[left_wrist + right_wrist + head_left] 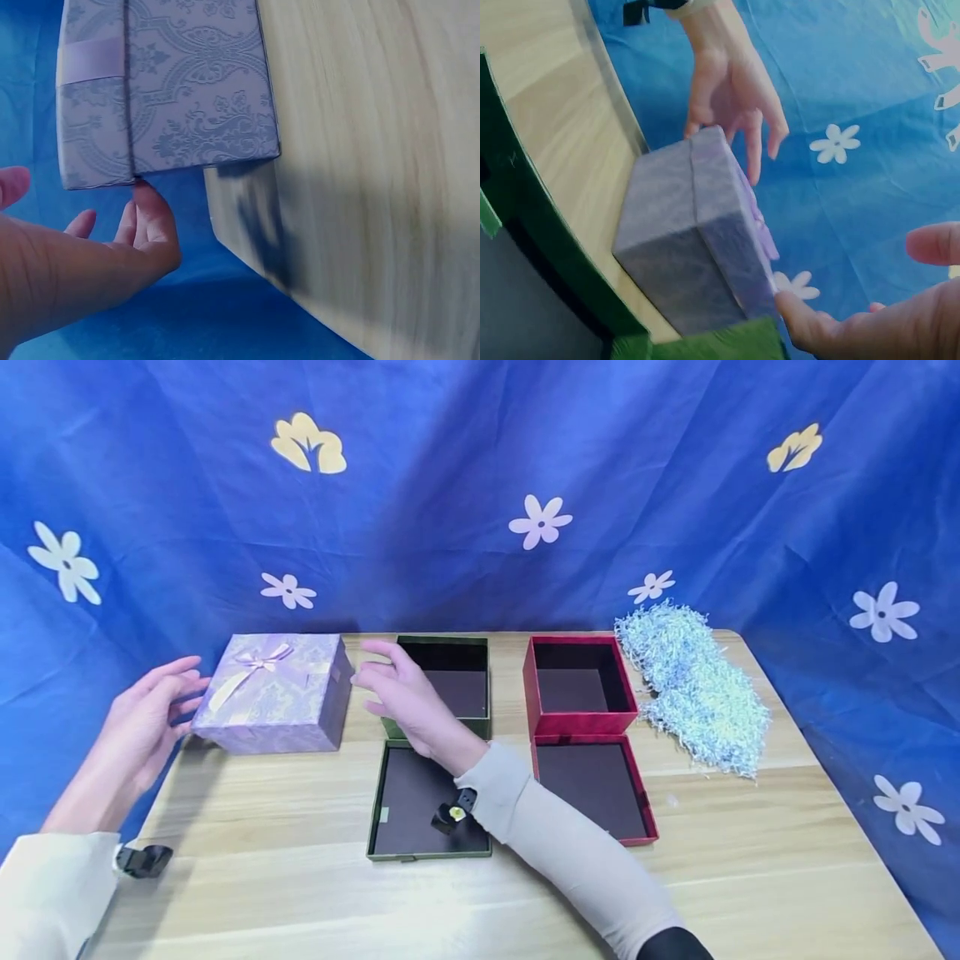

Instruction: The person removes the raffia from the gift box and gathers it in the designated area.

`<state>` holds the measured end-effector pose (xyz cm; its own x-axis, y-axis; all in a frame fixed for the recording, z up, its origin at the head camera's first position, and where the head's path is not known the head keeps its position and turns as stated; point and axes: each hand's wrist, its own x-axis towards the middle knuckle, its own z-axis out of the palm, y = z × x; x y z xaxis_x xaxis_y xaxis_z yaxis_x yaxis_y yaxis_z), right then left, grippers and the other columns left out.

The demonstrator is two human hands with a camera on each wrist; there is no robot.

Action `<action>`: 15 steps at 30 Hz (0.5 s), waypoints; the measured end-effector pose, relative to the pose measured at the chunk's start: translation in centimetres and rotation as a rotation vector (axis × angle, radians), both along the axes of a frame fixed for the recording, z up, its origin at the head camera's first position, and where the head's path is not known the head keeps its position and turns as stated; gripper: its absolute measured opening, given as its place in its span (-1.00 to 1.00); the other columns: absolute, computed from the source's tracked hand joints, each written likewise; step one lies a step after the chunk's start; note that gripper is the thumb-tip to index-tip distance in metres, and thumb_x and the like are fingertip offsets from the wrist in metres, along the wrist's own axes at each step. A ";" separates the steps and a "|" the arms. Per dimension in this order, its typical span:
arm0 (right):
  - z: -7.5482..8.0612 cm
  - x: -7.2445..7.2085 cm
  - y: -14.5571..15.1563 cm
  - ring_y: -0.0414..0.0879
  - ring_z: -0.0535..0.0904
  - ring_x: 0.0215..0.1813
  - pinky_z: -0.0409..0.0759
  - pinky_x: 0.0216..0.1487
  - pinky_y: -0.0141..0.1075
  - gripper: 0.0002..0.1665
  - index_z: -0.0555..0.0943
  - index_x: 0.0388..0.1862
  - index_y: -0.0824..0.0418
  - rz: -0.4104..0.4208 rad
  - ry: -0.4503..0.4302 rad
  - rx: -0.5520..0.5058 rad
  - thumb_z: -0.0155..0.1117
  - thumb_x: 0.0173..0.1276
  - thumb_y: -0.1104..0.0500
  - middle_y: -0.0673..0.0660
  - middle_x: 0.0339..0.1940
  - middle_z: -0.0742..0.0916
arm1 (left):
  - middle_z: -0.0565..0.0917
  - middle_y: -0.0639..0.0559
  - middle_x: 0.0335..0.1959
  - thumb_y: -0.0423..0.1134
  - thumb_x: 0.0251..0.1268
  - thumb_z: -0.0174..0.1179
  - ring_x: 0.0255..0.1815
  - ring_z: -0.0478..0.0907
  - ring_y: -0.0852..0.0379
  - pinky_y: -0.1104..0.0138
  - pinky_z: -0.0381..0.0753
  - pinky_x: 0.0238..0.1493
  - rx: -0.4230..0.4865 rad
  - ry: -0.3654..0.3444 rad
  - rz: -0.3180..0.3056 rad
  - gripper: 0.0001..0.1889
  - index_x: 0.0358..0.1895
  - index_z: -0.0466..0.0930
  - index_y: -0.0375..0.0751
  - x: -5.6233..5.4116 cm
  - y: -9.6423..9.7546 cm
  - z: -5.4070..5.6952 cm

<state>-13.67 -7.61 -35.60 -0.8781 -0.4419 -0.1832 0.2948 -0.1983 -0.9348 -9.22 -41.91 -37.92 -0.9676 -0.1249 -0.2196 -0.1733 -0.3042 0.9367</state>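
A closed lilac gift box (262, 718) with a damask pattern and a ribbon bow (264, 660) on its lid sits at the table's back left. My left hand (153, 718) is at its left side, fingers spread. In the left wrist view a fingertip (150, 199) comes right up to the seam under the lid of the box (199, 97). On the other side, my right hand (408, 697) hovers by the right face, its fingers loosely bent and overlapping the green box's opening. The right wrist view has a fingertip (793, 309) close to the lid's edge.
An open green box (478, 728) stands mid-table, its upturned lid (401, 810) in front. Right of it are an open red box (585, 724) and its upturned lid (592, 785). Light-blue shredded paper (697, 685) is heaped at right. A blue curtain (450, 460) hangs behind.
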 end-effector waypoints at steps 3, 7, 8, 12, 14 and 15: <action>-0.5 0.6 -1.5 -0.12 0.59 0.32 0.59 0.38 0.05 -0.30 0.47 0.57 -0.03 -0.037 -0.044 0.003 0.36 0.49 0.24 0.13 0.43 0.60 | 0.73 0.18 -0.07 -0.38 0.74 0.05 -0.19 0.63 0.24 0.42 0.61 -0.31 0.027 -0.020 -0.017 -0.65 0.09 0.79 0.13 -0.3 -0.2 -0.6; -0.4 1.5 -3.5 -0.01 0.57 0.39 0.59 0.38 0.05 -0.23 0.38 0.64 0.04 -0.069 -0.090 0.020 0.32 0.50 0.26 0.28 0.55 0.51 | 0.72 0.13 -0.11 -0.42 0.74 0.01 -0.26 0.63 0.22 0.39 0.66 -0.33 0.068 -0.022 -0.032 -0.61 0.09 0.82 0.09 -0.8 -0.7 -1.3; -0.3 1.7 -4.0 0.02 0.56 0.41 0.59 0.38 0.07 -0.23 0.36 0.66 0.05 -0.080 -0.098 0.027 0.31 0.51 0.27 0.30 0.56 0.49 | 0.71 0.11 -0.14 -0.43 0.74 -0.01 -0.28 0.63 0.21 0.38 0.66 -0.33 0.081 -0.017 -0.039 -0.59 0.10 0.83 0.08 -1.0 -0.9 -1.4; -0.2 1.8 -6.0 0.06 0.52 0.46 0.59 0.38 0.05 -0.26 0.36 0.64 0.01 -0.144 -0.123 0.104 0.29 0.54 0.23 0.26 0.56 0.48 | 0.73 0.05 -0.20 -0.47 0.76 -0.10 -0.29 0.66 0.19 0.35 0.69 -0.31 0.154 -0.007 -0.094 -0.54 0.16 0.82 0.01 -1.7 -1.6 -1.9; -0.5 1.6 -6.9 0.05 0.52 0.46 0.56 0.41 0.02 -0.28 0.39 0.62 -0.04 -0.180 -0.135 0.152 0.30 0.54 0.21 0.23 0.54 0.51 | 0.76 0.01 -0.18 -0.47 0.77 -0.14 -0.25 0.71 0.16 0.32 0.71 -0.28 0.201 -0.011 -0.130 -0.53 0.20 0.81 -0.02 -1.9 -2.1 -2.1; -0.8 1.5 -7.3 0.04 0.53 0.45 0.54 0.42 0.00 -0.29 0.40 0.61 -0.06 -0.196 -0.140 0.177 0.30 0.53 0.19 0.21 0.52 0.53 | 0.77 -0.02 -0.16 -0.47 0.78 -0.16 -0.23 0.73 0.13 0.29 0.73 -0.26 0.230 -0.012 -0.150 -0.52 0.21 0.81 -0.05 -2.0 -2.4 -2.2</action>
